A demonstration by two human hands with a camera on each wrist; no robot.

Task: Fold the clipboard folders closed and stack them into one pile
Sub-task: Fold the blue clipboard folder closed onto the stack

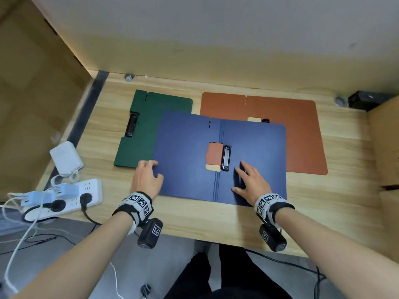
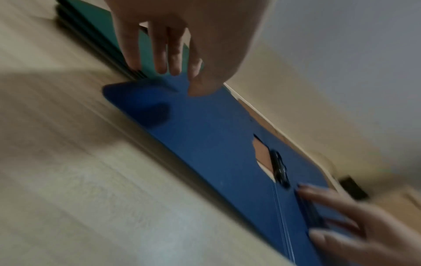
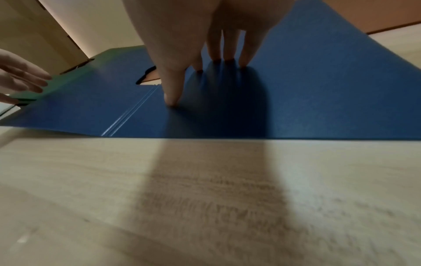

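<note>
A blue clipboard folder (image 1: 187, 152) (image 2: 216, 135) (image 3: 318, 90) lies open flat mid-table, its black clip (image 1: 226, 157) beside the spine. It overlaps a closed green folder (image 1: 151, 117) (image 2: 100, 23) (image 3: 68, 77) on the left and an open orange folder (image 1: 291, 130) (image 3: 364, 14) behind on the right. My left hand (image 1: 155, 169) (image 2: 182, 79) is at the blue folder's left edge, thumb on the blue cover and fingertips touching down at the edge over the green folder. My right hand (image 1: 243, 176) (image 3: 200, 81) presses flat with spread fingers on the blue folder's right half.
A white power strip (image 1: 64, 197) with plugs and cables and a white adapter (image 1: 65, 157) sit at the table's left end. Cardboard boxes stand at the left (image 1: 32, 93) and right (image 1: 386, 147). A small black device (image 1: 364, 100) is at the back right.
</note>
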